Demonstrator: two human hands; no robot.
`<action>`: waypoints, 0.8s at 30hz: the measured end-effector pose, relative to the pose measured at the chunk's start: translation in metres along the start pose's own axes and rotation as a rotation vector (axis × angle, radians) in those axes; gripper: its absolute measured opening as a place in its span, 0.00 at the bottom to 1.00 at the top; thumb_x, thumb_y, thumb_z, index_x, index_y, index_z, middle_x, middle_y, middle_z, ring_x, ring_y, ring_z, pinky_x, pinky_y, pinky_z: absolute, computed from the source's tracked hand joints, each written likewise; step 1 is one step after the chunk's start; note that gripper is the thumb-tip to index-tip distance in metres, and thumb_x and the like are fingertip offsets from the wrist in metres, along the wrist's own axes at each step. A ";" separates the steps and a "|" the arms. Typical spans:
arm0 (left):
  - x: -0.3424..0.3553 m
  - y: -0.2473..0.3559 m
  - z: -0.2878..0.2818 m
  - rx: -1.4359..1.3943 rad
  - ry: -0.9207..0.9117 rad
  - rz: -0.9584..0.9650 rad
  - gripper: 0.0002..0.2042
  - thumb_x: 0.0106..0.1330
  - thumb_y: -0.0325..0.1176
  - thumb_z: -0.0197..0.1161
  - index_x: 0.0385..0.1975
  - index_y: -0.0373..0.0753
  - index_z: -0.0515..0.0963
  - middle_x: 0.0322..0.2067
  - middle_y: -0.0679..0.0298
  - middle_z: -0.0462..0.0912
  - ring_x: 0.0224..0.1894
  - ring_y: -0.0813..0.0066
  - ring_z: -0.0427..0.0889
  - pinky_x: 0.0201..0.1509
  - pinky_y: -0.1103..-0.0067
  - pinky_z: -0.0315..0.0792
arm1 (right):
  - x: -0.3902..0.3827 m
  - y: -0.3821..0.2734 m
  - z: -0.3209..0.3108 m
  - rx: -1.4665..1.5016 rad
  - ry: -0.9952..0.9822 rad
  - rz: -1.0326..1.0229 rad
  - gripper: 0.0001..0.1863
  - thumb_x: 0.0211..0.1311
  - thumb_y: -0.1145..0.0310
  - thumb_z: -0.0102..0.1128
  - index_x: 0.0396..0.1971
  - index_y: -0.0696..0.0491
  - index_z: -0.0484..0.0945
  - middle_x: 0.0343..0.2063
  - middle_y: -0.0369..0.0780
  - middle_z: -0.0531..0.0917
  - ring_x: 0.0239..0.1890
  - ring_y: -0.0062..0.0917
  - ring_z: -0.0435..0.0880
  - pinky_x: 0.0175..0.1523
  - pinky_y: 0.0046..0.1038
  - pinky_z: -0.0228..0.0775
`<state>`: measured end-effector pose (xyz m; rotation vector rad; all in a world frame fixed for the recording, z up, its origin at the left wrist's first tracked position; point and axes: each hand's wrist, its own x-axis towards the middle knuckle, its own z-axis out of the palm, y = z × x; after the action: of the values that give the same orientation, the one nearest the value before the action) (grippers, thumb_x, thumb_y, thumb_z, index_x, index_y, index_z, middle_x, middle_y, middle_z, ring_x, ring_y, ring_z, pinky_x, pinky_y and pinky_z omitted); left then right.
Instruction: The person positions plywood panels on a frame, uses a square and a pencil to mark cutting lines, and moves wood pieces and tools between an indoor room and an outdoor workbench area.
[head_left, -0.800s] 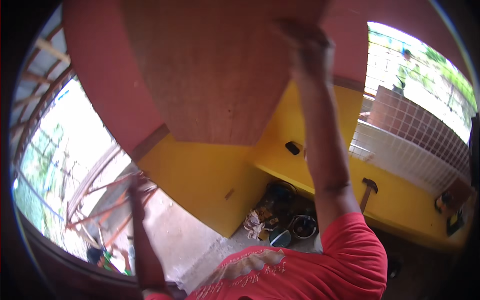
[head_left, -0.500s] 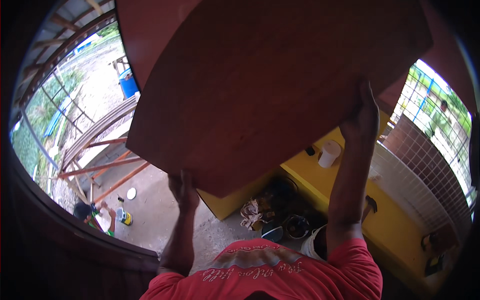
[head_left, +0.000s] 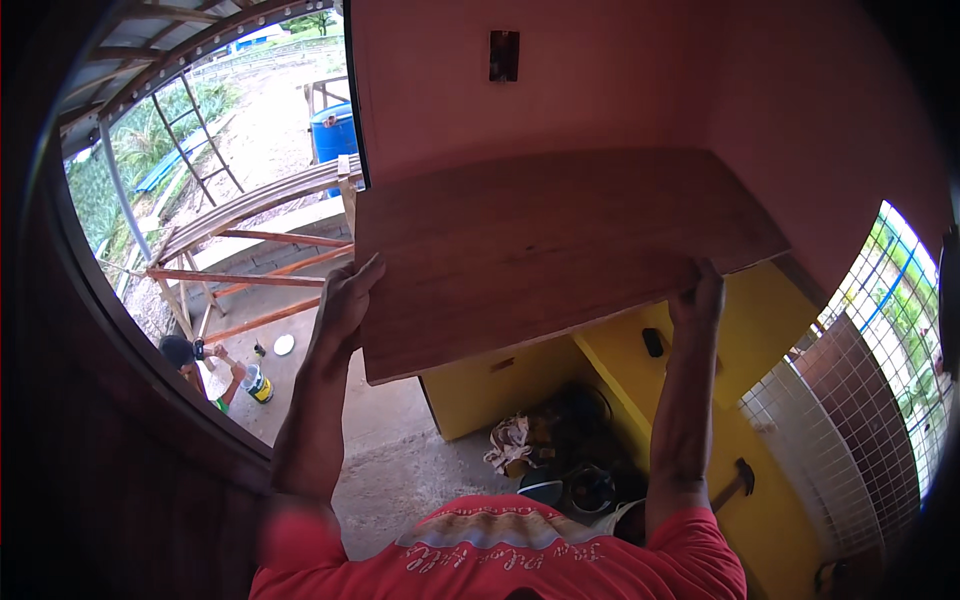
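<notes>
Two hands carry one brown board, which is not yet set down.
The left hand (head_left: 345, 305) is closed around the left edge of the brown board (head_left: 540, 250), and the right hand (head_left: 698, 295) is closed on its near edge, toward the right end. The board is tilted in front of the pink wall (head_left: 430, 80), partly above the yellow table (head_left: 765, 520), where a hammer (head_left: 731, 487) lies apart. As I judge, the picking up is done and the placing is left; whether its far edge touches the wall, I cannot tell.
</notes>
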<state>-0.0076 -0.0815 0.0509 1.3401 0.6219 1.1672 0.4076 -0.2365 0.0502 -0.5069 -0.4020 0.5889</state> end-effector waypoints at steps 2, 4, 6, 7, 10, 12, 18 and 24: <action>0.005 -0.002 0.005 0.019 0.024 -0.046 0.16 0.63 0.36 0.56 0.40 0.25 0.75 0.36 0.57 0.80 0.34 0.74 0.80 0.39 0.79 0.74 | 0.011 0.005 -0.006 -0.017 0.004 -0.008 0.19 0.65 0.72 0.38 0.52 0.67 0.59 0.50 0.52 0.69 0.50 0.37 0.74 0.56 0.36 0.71; 0.012 -0.003 0.018 -0.035 0.015 -0.059 0.17 0.63 0.37 0.55 0.39 0.25 0.75 0.36 0.56 0.80 0.35 0.74 0.80 0.41 0.80 0.72 | 0.021 0.005 -0.009 -0.022 0.101 -0.036 0.18 0.64 0.72 0.38 0.51 0.67 0.61 0.48 0.52 0.71 0.47 0.36 0.76 0.50 0.34 0.76; 0.026 -0.011 0.028 0.013 -0.003 -0.055 0.17 0.64 0.37 0.55 0.40 0.26 0.75 0.36 0.58 0.80 0.35 0.76 0.79 0.41 0.80 0.71 | 0.033 -0.004 -0.019 -0.049 0.083 0.003 0.18 0.63 0.71 0.41 0.49 0.65 0.64 0.46 0.50 0.72 0.45 0.34 0.77 0.45 0.31 0.78; 0.035 -0.015 0.031 0.059 -0.007 -0.039 0.16 0.65 0.37 0.54 0.40 0.26 0.75 0.36 0.59 0.80 0.35 0.78 0.78 0.42 0.81 0.70 | 0.044 -0.011 -0.027 -0.074 0.052 0.052 0.17 0.63 0.70 0.43 0.48 0.63 0.66 0.44 0.48 0.74 0.43 0.33 0.78 0.41 0.28 0.80; 0.063 -0.037 0.009 0.225 -0.021 0.040 0.13 0.68 0.35 0.50 0.41 0.32 0.77 0.37 0.65 0.79 0.37 0.84 0.75 0.42 0.82 0.68 | 0.097 0.025 -0.071 -0.184 0.059 -0.114 0.14 0.55 0.59 0.57 0.39 0.51 0.74 0.27 0.34 0.74 0.26 0.21 0.73 0.28 0.21 0.72; 0.066 -0.043 -0.007 0.120 -0.036 -0.074 0.16 0.68 0.39 0.51 0.45 0.31 0.74 0.39 0.64 0.78 0.39 0.81 0.77 0.45 0.82 0.69 | 0.092 0.046 -0.032 -0.181 0.167 -0.023 0.08 0.55 0.66 0.55 0.35 0.50 0.72 0.22 0.34 0.72 0.19 0.19 0.69 0.21 0.23 0.65; 0.045 -0.010 0.066 0.082 -0.056 -0.058 0.21 0.68 0.44 0.50 0.47 0.29 0.71 0.40 0.61 0.78 0.40 0.77 0.78 0.46 0.82 0.71 | 0.075 0.001 -0.014 0.046 0.312 -0.007 0.09 0.56 0.74 0.50 0.37 0.59 0.70 0.29 0.42 0.74 0.27 0.28 0.75 0.34 0.31 0.75; 0.041 -0.010 0.047 0.066 -0.089 -0.133 0.22 0.69 0.44 0.47 0.50 0.28 0.69 0.43 0.58 0.77 0.42 0.76 0.78 0.48 0.82 0.70 | 0.080 0.006 -0.020 0.006 0.266 0.038 0.09 0.56 0.74 0.51 0.37 0.61 0.69 0.29 0.43 0.75 0.29 0.27 0.77 0.32 0.29 0.75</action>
<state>0.0512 -0.0625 0.0617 1.3776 0.6796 0.9822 0.4759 -0.1899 0.0477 -0.5795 -0.1379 0.5506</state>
